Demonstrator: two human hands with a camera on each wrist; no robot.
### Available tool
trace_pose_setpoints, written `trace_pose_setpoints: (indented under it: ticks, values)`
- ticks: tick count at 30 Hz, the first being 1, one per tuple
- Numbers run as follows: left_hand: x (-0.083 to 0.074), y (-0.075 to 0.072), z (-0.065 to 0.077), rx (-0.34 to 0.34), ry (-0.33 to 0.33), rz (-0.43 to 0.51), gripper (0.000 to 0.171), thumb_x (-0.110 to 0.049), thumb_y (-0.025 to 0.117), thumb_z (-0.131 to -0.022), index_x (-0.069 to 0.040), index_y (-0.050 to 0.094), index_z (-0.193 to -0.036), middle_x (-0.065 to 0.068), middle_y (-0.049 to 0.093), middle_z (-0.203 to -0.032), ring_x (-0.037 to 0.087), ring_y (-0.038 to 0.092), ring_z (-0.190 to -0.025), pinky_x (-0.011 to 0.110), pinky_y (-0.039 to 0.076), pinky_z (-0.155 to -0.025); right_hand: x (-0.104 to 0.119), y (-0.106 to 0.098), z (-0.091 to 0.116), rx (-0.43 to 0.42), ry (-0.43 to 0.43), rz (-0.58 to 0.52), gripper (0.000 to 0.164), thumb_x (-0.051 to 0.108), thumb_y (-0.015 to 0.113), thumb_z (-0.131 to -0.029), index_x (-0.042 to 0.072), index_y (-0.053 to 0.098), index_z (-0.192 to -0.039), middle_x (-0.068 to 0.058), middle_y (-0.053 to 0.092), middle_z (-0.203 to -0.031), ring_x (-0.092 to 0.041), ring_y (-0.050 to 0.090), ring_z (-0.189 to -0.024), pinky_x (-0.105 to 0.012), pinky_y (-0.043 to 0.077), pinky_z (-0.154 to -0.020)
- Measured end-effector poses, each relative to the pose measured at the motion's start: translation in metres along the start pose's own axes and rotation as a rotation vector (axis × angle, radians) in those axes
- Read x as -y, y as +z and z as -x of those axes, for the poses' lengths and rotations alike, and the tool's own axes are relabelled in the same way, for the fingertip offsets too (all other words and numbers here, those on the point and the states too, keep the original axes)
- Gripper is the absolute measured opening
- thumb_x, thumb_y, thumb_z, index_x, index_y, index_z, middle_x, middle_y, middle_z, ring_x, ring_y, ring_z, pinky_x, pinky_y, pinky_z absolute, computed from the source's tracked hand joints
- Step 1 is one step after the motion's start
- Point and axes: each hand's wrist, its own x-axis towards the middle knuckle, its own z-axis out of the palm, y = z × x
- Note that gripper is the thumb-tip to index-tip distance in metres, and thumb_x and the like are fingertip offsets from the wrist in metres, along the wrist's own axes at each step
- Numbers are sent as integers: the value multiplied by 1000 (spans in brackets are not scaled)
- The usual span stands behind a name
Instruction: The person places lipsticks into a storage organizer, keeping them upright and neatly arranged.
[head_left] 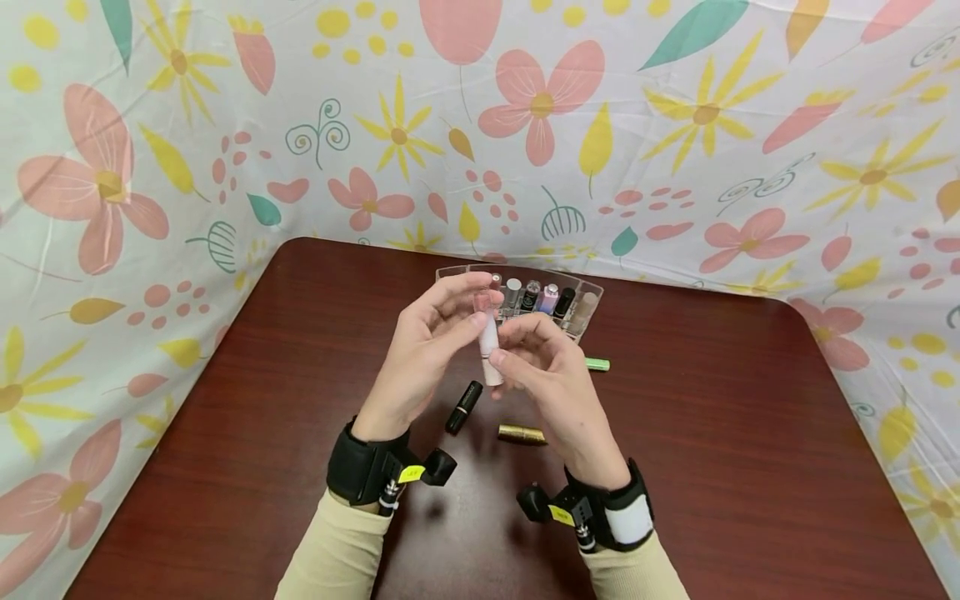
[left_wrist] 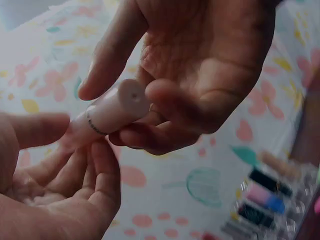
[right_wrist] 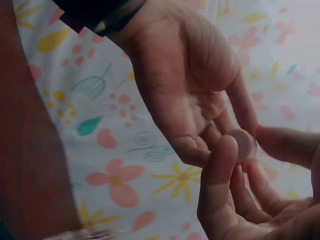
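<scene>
A pale pink lipstick tube [head_left: 489,342] is held upright between both hands above the table, its upper end more see-through. My left hand [head_left: 423,354] pinches the upper part with thumb and fingers. Lower down, the thumb of my right hand [head_left: 551,379] lies on the tube, with its fingers curled behind. The tube's round flat end [left_wrist: 134,96] faces the left wrist camera, and small dark lettering circles the body. From the right wrist, mostly the lipstick tube's end [right_wrist: 244,145] shows between the fingertips.
Behind the hands stands a clear organizer [head_left: 592,310] with several lipsticks in its slots. A black lipstick tube [head_left: 464,407] and a gold tube [head_left: 522,434] lie on the dark table [head_left: 712,467]. A green tube [head_left: 597,364] pokes out beside the right hand. Floral cloth [head_left: 450,167] hangs behind.
</scene>
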Motion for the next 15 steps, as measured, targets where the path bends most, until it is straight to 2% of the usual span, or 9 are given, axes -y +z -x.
trace_pose_setpoints:
  ticks: [3, 6, 9, 12, 15]
  values:
    - [11, -5, -5, -7, -44, -77, 34, -3, 61, -100, -6, 63, -133, 17, 62, -131, 23, 61, -118, 24, 51, -98, -10, -4, -9, 22, 61, -42, 32, 3, 63, -98, 12, 53, -127, -2, 63, -106, -13, 65, -76, -31, 59, -62]
    - [21, -8, -9, -24, -73, -142, 34, -3, 60, -100, -4, 63, -134, 13, 60, -132, 20, 61, -114, 23, 52, -94, -17, -11, -16, 52, 86, -56, 46, 2, 60, -99, 14, 45, -141, -4, 63, -106, -15, 67, -77, -34, 60, -64]
    - [27, -7, -11, -40, -51, -268, 37, -4, 60, -101, -8, 62, -137, 8, 61, -136, 19, 62, -115, 24, 52, -94, -19, -17, -20, 69, 87, -66, 58, -2, 58, -98, 19, 39, -149, -5, 61, -105, -16, 69, -77, -37, 62, -66]
    - [30, -4, -11, -32, -30, -359, 38, -6, 60, -101, -9, 59, -139, 6, 60, -140, 22, 63, -115, 30, 53, -92, -17, -24, -22, 46, 62, -63, 60, -3, 57, -99, 21, 39, -151, -6, 59, -106, -17, 71, -80, -38, 63, -67]
    - [29, 0, -10, 1, -65, -325, 37, -6, 59, -101, -5, 58, -138, 8, 59, -139, 23, 63, -114, 32, 56, -89, -15, -31, -22, -12, 29, -51, 57, -2, 58, -99, 22, 42, -148, -7, 56, -107, -17, 71, -81, -37, 63, -67]
